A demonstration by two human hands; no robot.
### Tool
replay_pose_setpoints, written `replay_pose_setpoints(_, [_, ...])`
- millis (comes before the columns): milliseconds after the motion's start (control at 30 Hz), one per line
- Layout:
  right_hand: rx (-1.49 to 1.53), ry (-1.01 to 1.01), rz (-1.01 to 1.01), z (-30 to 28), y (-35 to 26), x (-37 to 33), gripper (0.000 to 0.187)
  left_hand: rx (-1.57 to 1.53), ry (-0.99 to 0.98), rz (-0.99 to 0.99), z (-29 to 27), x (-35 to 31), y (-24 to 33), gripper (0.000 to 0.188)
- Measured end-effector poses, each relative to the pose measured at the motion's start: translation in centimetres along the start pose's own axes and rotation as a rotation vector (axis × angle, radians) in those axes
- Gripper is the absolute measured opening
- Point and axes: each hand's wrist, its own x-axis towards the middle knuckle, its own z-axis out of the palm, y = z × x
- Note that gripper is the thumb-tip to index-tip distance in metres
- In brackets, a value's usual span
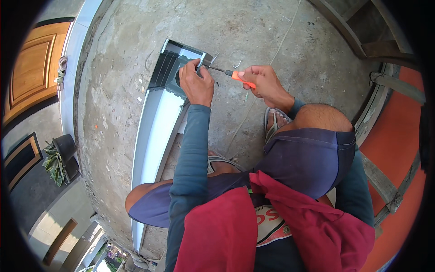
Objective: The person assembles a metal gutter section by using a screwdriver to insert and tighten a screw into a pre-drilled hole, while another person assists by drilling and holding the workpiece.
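Left fingers [188, 76] pinch the dark grey-green fitting [172, 83] seated on a long white channel [154, 123]; right fingers [256, 70] clench an orange-handled screwdriver [244, 80], fastening seemingly unfinished.

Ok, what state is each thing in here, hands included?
White channel: open side up.
Orange-handled screwdriver: held, pointing toward the channel's far end.
Right hand: closed around the screwdriver.
Left hand: bent at the channel's far end, exact grip unclear.
Wooden door: appears shut.
Potted plant: leafy.
Red cloth: draped.
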Motion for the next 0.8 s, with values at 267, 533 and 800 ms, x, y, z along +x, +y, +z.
replay_pose_setpoints(267, [-0.114, 0.059, -0.119, 0.0, -0.2, -1.3, 0.031, -0.02, -0.036, 0.014, -0.3, -0.3, -0.4, 0.018])
replay_pose_setpoints(533, [-0.566, 0.161, -0.921, -0.1, 2.5, 0.9, 0.02, -0.016, 0.007, 0.003, -0.1, 0.0, 0.0, 0.017])
replay_pose_setpoints(800, [0.588, -0.141, 0.323, -1.5, 0.4, 0.7, 0.012, -0.01, 0.022, 0.009, 0.1, -0.2, -0.2, 0.017])
